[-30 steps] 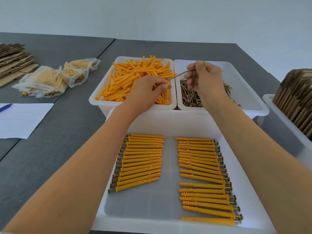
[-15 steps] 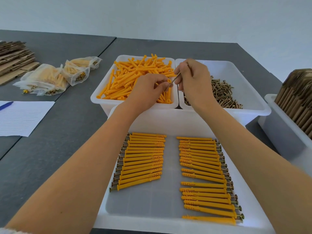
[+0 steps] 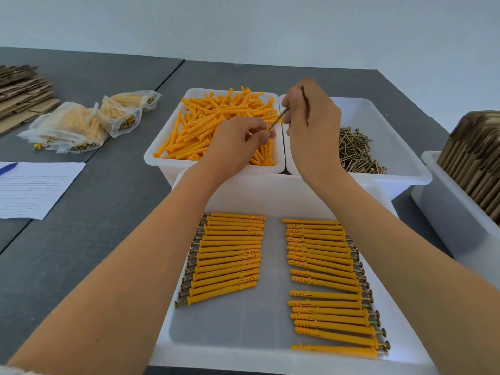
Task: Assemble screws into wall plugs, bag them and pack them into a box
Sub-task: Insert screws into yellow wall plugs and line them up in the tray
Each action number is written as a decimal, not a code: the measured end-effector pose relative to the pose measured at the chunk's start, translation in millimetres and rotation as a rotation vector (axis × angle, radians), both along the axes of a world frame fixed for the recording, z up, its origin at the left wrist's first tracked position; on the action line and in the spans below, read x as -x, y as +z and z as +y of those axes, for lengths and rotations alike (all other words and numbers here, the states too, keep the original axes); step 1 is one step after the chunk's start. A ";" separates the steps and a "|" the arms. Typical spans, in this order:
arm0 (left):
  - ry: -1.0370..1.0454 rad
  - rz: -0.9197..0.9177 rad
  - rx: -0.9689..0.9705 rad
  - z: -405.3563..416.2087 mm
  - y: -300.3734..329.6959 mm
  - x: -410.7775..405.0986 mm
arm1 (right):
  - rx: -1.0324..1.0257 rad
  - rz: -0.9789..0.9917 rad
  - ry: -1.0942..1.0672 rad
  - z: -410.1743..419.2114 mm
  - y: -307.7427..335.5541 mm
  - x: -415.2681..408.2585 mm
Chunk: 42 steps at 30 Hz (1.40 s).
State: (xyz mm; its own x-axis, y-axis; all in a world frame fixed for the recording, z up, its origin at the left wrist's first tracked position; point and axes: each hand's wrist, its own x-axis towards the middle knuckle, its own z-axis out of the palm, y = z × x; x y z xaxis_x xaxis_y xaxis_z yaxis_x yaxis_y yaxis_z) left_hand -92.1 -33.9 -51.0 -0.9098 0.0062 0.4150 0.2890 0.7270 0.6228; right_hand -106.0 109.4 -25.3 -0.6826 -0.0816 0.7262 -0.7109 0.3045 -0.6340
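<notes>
My left hand (image 3: 238,143) grips an orange wall plug (image 3: 267,127) over the white bin of loose orange plugs (image 3: 162,158); only the plug's open end shows past my fingers. My right hand (image 3: 311,117) pinches a brass screw (image 3: 278,119), whose tip sits at the plug's mouth. To the right stands the white bin of loose screws (image 3: 400,158). In front of me a white tray (image 3: 243,331) holds two rows of assembled plugs with screws (image 3: 230,255).
Several filled clear bags (image 3: 81,125) lie at the left on the dark table, with flat cardboard (image 3: 21,90) behind them. A lined sheet with a blue pen (image 3: 29,188) is at the left edge. A white bin of folded cardboard boxes (image 3: 470,163) stands at the right.
My right hand carried the screw from over the screw bin leftward to my left hand. The screw's tip now meets the plug's open end.
</notes>
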 end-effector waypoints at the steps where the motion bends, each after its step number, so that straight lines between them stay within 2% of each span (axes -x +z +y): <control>1: -0.003 0.001 0.007 0.0 0.1 -0.1 | -0.014 -0.001 0.005 -0.3 -0.6 -0.3; 13: -0.003 0.003 0.012 1.3 0.9 -0.6 | 0.085 -0.063 -0.030 3.6 -0.9 5.3; 25: -0.065 0.073 -0.019 1.1 2.6 -3.3 | -0.310 -0.144 0.106 3.9 -22.7 12.9; 31: 0.007 0.125 -0.189 -0.5 5.7 -4.0 | -0.369 -0.203 0.091 0.4 -27.8 17.4; 35: 0.027 0.124 -0.455 -0.2 8.1 -3.2 | -0.359 -0.267 0.082 0.5 -27.5 19.0; 39: -0.133 -0.075 -0.749 -11.2 8.4 -1.5 | -0.276 -0.310 0.114 -1.0 -21.1 15.0; 42: -0.231 -0.228 -0.771 -15.2 6.8 -0.4 | -0.219 -0.353 0.154 -2.0 -15.8 11.8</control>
